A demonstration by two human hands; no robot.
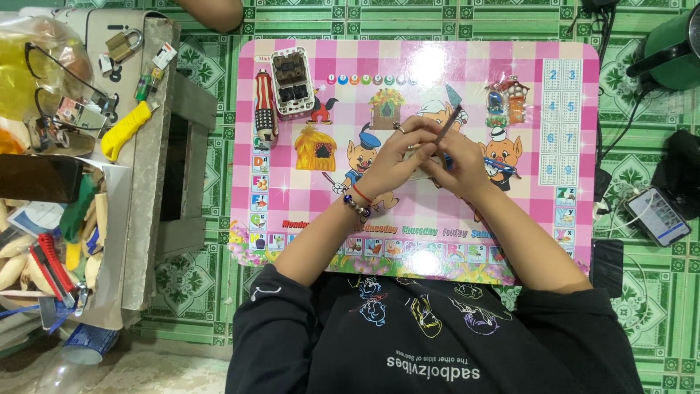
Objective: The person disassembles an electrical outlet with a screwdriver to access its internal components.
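Note:
Both my hands meet over the middle of a pink checked children's table point(510, 66) printed with cartoon pigs. My left hand point(397, 157), with a red string and a bead bracelet on the wrist, pinches a small part that I cannot make out. My right hand point(456, 164) holds a slim dark tool point(448, 124), like a screwdriver, slanting up to the right. At the table's far left lie a white electrical socket body point(292, 82) with its insides showing and a striped screwdriver point(265, 106).
A low shelf on the left carries a yellow-handled tool point(125, 130), a padlock point(124, 44), red cutters point(49, 266) and clutter. A green kettle point(674, 44) and a phone point(659, 214) with cables lie on the green tiled floor at right.

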